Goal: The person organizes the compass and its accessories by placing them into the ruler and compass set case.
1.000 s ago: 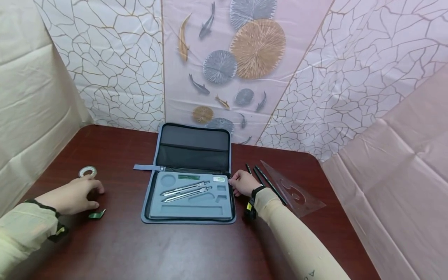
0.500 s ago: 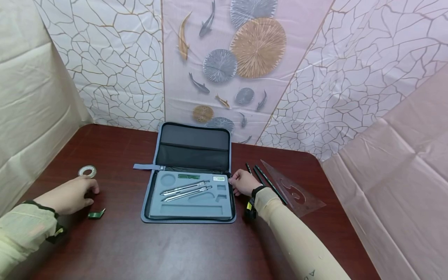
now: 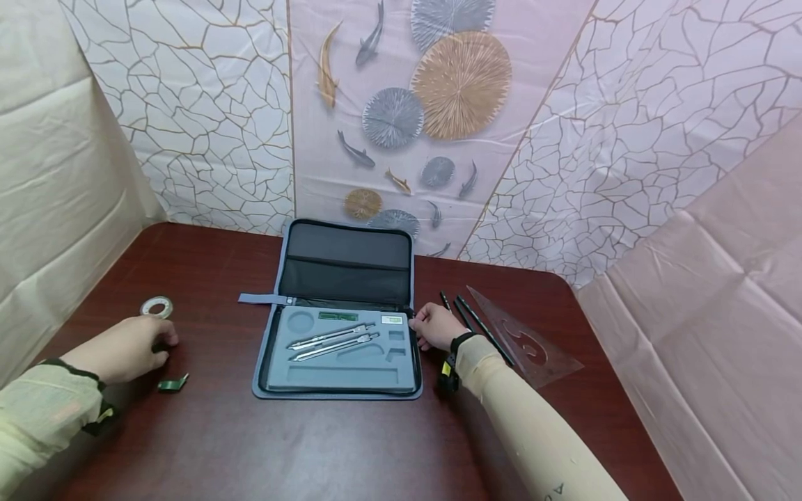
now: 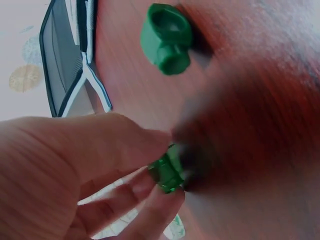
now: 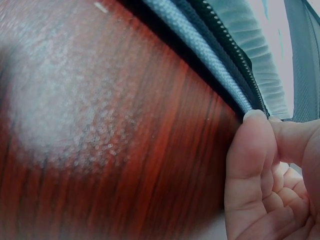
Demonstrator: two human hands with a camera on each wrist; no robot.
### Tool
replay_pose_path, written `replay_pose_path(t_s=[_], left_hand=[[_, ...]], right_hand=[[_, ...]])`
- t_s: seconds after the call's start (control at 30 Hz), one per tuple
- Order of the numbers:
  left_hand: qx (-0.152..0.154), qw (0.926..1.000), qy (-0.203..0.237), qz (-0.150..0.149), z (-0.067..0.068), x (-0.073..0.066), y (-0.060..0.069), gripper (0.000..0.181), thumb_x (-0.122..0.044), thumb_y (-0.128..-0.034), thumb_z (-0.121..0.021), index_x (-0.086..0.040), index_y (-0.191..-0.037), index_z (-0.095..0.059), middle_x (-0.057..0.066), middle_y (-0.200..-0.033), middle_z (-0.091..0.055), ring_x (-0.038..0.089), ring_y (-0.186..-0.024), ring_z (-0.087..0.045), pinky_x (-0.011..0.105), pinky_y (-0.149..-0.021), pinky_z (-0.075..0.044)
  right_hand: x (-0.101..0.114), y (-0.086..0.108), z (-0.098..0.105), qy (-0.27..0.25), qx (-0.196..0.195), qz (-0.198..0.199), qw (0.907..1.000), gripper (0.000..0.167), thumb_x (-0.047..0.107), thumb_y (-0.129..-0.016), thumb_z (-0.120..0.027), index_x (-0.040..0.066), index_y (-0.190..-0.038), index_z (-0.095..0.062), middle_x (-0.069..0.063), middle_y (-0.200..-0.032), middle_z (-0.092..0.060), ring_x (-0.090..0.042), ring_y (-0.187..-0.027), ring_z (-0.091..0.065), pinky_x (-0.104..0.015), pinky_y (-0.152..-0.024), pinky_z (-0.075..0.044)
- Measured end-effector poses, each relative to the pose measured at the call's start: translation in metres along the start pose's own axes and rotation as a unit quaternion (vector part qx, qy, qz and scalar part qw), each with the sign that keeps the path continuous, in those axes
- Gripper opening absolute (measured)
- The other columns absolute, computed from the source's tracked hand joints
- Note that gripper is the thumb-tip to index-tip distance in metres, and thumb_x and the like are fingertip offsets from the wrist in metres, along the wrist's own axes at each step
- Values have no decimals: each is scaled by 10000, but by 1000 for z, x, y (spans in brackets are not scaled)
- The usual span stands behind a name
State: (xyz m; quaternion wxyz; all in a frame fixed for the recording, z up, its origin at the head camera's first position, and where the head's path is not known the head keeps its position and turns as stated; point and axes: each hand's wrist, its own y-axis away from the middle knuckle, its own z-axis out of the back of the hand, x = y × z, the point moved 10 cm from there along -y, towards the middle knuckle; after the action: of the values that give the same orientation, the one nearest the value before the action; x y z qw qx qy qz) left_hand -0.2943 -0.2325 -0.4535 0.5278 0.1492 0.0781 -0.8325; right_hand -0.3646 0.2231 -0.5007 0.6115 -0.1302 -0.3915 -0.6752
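Note:
In the left wrist view my left hand [image 4: 100,175] pinches a small shiny green piece [image 4: 167,172] between thumb and fingers, low over the table. A larger green item [image 4: 167,37] with a hollow in it lies beside that hand; the head view shows this green item [image 3: 173,383] just right of my left hand [image 3: 128,349]. My right hand [image 3: 434,326] pinches the right edge of the unzipped grey-blue case [image 3: 338,395]. The right wrist view has my right hand [image 5: 270,180] at the zippered rim [image 5: 200,55]. Two metal compasses [image 3: 332,342] lie in the case's moulded tray.
A clear tape-like ring [image 3: 156,307] lies behind my left hand. Right of the case are dark green pencils [image 3: 482,327] and a transparent triangle ruler [image 3: 551,362]. A green box [image 3: 338,316] and a white eraser [image 3: 392,320] sit in the tray. Patterned cloth hangs behind the table.
My left hand has drawn back slightly to the left, its fingers more bent, farther from the green item on the table. The right hand and the case have stayed in place.

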Motion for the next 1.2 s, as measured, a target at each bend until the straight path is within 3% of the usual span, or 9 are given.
replay_pose_path(t_s=[0.23, 0.33, 0.5, 0.63, 0.83, 1.2], left_hand=[[-106, 9997, 100, -193, 3, -13, -6, 160, 7, -756, -723, -89, -853, -638, -33, -805, -613, 149, -721, -579, 383, -644, -479], [-263, 9992, 180, -242, 9, -25, -14, 152, 24, -789, -711, -64, -885, -632, -4, -831, -618, 181, -766, -599, 406, -674, -500], [-721, 9947, 655, -320, 28, -63, -41, 231, 9, -870, -666, 11, -1093, -609, 134, -1034, -632, 301, -960, -611, 492, -812, -495], [-899, 9897, 1074, -294, 37, -90, -67, 312, -12, -900, -631, -5, -1204, -558, 161, -1150, -600, 311, -1017, -596, 496, -867, -482], [-654, 9884, 1336, -316, 27, -111, -89, 366, 14, -914, -589, -11, -1271, -515, 173, -1233, -562, 315, -1070, -583, 482, -891, -475], [-695, 9867, 1321, -641, 21, -125, -97, 364, 35, -898, -605, -8, -1256, -554, 158, -1206, -550, 290, -1012, -599, 439, -836, -502]], right_hand=[[0, -1, -1, -73, 34, -6, 10000, 184, 226, -987, -585, 54, -986, -517, -109, -837, -614, -196, -666, -627, -305, -595, -543], [-1, -1, -1, -79, 76, 13, 9999, 184, 226, -990, -580, 53, -990, -515, -110, -843, -616, -200, -671, -629, -310, -598, -544], [-3, -1, 3, -37, 14, -28, 10000, 186, 231, -986, -587, 55, -981, -525, -114, -838, -617, -208, -669, -633, -311, -594, -544], [-3, -2, 4, -26, -14, -43, 10000, 187, 232, -985, -588, 56, -981, -524, -112, -839, -614, -205, -666, -631, -306, -591, -542], [-1, -1, 2, -9, -36, -55, 10000, 187, 231, -985, -588, 56, -983, -521, -108, -840, -614, -200, -665, -627, -300, -588, -541], [-2, -1, 2, -34, -71, -126, 9999, 182, 230, -983, -590, 60, -981, -526, -107, -840, -616, -201, -664, -625, -303, -584, -541]])
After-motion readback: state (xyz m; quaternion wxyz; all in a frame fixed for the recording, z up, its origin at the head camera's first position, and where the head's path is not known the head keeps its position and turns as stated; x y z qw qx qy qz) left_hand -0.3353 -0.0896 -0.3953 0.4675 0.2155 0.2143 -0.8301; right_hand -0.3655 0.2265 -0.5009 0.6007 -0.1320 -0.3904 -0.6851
